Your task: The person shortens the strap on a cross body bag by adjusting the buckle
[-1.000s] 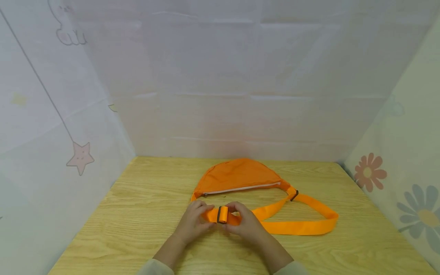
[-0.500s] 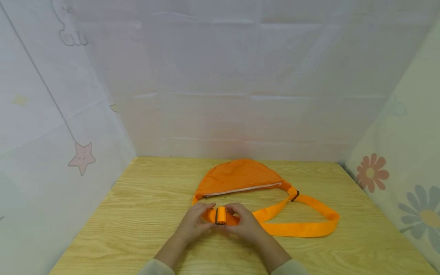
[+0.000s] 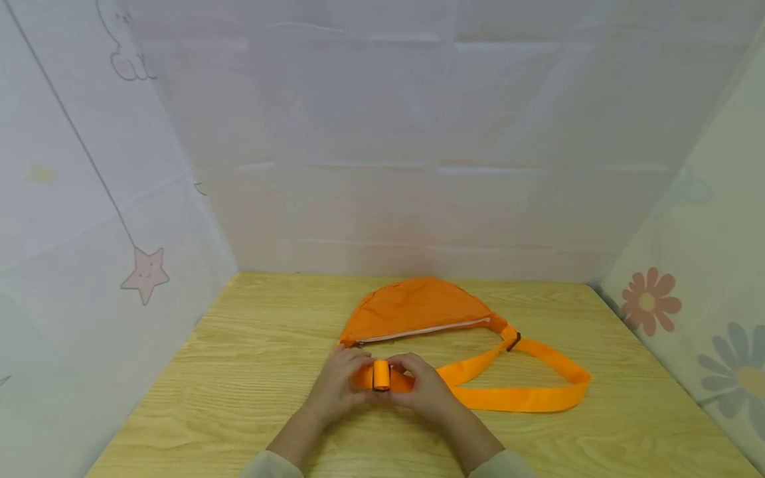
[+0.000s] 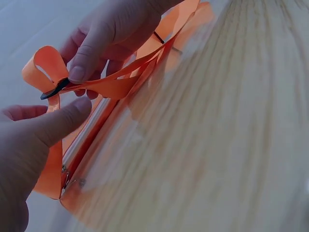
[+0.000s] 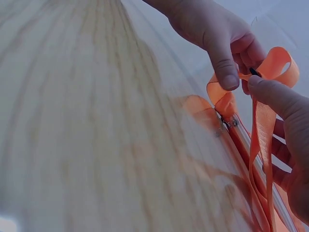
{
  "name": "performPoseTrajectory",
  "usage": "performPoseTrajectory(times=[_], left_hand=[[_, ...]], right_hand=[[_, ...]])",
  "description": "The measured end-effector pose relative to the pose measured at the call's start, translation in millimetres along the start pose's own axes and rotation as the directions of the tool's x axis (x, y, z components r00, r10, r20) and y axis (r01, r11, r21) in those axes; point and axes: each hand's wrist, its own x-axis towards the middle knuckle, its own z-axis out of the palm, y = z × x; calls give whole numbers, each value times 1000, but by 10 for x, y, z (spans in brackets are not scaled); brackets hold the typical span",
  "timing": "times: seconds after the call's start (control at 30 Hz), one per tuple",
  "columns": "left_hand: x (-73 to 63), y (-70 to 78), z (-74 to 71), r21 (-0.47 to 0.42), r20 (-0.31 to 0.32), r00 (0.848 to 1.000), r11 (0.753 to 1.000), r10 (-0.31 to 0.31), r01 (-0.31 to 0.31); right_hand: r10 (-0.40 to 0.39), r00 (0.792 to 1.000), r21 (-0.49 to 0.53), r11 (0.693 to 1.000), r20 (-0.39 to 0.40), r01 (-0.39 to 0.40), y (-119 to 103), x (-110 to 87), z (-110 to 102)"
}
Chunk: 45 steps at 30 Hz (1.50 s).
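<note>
An orange half-moon waist bag [image 3: 418, 307] lies on the table, its white zipper [image 3: 427, 330] toward me. In front of it, both hands hold its strap up on either side of a black slider buckle [image 4: 57, 88]. A short loop of strap [image 3: 381, 374] stands out of the buckle toward the head camera. My left hand [image 3: 337, 380] pinches the strap between thumb and fingers just left of the loop. On the other side my right hand [image 3: 425, 388] grips the strap, its thumb [image 5: 270, 93] at the buckle's edge. The fingers partly cover the buckle.
The rest of the strap [image 3: 520, 398] sweeps out right in a wide bend. A second black buckle [image 3: 514, 342] sits near the bag's right end. Light wood table [image 3: 239, 372], with printed white sheets [image 3: 418, 166] around its back and sides.
The buckle and its strap loop have turned to face the head camera more squarely and shifted slightly left. Both hands keep their hold, with small finger movements.
</note>
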Motion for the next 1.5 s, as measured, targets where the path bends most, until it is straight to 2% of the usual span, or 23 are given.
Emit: performPoseTrajectory(times=[0.13, 0.23, 0.33, 0.63, 0.9, 1.1, 1.33, 1.5], left_hand=[[-5, -9, -5, 86, -14, 999, 996, -36, 37], [-7, -3, -31, 77, -19, 997, 994, -78, 79], [-7, 1, -49, 36, -34, 995, 995, -91, 92], [-15, -8, -30, -44, -68, 998, 999, -7, 4], [-8, 14, -41, -67, -54, 998, 998, -16, 13], [-2, 9, -47, -22, -62, 998, 1000, -4, 2], [-14, -18, -47, 79, -49, 998, 995, -50, 54], [-23, -41, -50, 56, -93, 995, 998, -23, 29]], right_hand=[[-3, 1000, 12, 1000, 1, 3, 7, 0, 3], [-4, 1000, 27, 1000, 8, 4, 12, -5, 0], [-2, 1000, 34, 999, 11, 1, 11, -7, -5], [-13, 1000, 32, 999, 17, 13, -5, 29, 9], [-42, 999, -21, 999, 6, 42, -29, 45, 36], [-50, 999, -34, 998, 0, 50, -29, 54, 38], [-34, 999, -24, 999, -9, 34, -40, 46, 37], [2, 1000, 24, 1000, -13, -2, -22, 41, 24]])
